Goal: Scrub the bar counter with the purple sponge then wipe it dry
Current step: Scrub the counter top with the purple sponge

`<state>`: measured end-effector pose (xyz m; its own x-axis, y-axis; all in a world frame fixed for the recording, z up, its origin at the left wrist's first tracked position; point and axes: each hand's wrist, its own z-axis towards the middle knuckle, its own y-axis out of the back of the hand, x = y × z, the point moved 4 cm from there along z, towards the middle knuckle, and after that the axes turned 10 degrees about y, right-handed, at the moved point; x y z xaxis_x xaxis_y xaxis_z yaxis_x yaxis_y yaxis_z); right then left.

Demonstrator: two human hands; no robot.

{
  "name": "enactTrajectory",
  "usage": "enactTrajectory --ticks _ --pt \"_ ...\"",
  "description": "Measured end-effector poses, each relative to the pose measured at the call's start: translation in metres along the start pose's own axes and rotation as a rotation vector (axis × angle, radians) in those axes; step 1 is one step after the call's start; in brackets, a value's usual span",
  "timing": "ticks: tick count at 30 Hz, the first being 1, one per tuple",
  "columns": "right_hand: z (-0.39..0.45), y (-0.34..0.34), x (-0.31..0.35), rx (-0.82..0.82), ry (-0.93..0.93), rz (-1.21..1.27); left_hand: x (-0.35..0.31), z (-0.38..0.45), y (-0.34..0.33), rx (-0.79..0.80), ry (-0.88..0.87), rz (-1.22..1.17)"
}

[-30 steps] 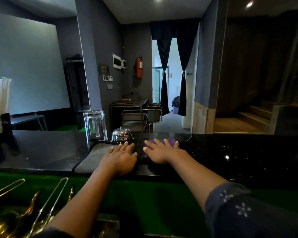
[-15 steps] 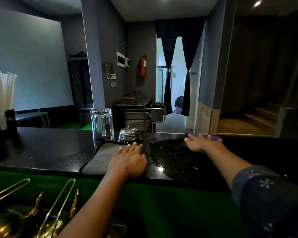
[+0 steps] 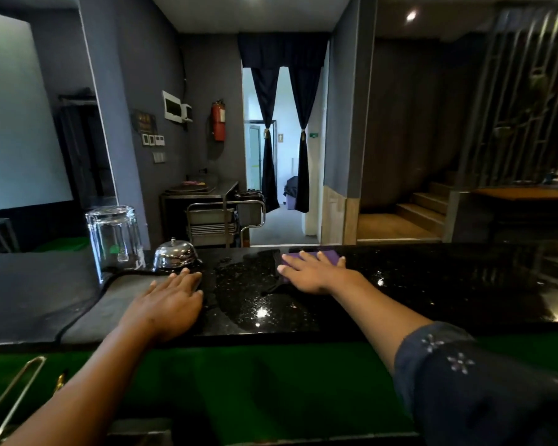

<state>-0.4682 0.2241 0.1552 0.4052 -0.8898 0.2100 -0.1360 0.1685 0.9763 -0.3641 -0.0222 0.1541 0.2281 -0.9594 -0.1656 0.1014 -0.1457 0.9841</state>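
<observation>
The black speckled bar counter (image 3: 432, 284) runs across the view, with a wet glossy patch (image 3: 255, 294) at its middle. My right hand (image 3: 316, 272) lies flat on the purple sponge (image 3: 327, 254), pressing it on the counter near the far edge; most of the sponge is hidden under my fingers. My left hand (image 3: 171, 300) rests palm down, fingers spread, on the right end of a grey mat (image 3: 87, 304) and holds nothing.
An upturned clear glass (image 3: 115, 239) and a chrome service bell (image 3: 174, 255) stand at the mat's far edge, just beyond my left hand. Brass bar tools (image 3: 16, 391) lie on the green surface (image 3: 271, 387) below the counter's near edge.
My right hand first slid the sponge to the right along the counter's far edge, then back a little toward the middle. My left hand stayed on the mat. The wet patch has grown.
</observation>
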Motion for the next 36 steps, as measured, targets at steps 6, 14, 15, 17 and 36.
enactTrajectory --ticks 6,14,15,17,36 --pt "-0.035 -0.011 0.01 0.032 0.16 -0.017 -0.015 -0.008 0.009 -0.092 0.021 0.114" --pt "0.011 0.0 0.043 0.044 0.073 -0.095 -0.076 -0.001 -0.008 -0.089 -0.091 -0.194" --pt "0.018 0.003 0.046 0.049 0.064 -0.133 -0.075 0.002 -0.011 -0.089 -0.074 -0.209" --pt "0.031 0.01 0.047 0.059 0.05 -0.193 -0.071 0.005 -0.014 -0.062 -0.053 -0.204" --pt "-0.009 0.051 -0.196 -0.002 -0.366 -0.08 -0.069 0.002 -0.014 -0.033 -0.049 -0.136"
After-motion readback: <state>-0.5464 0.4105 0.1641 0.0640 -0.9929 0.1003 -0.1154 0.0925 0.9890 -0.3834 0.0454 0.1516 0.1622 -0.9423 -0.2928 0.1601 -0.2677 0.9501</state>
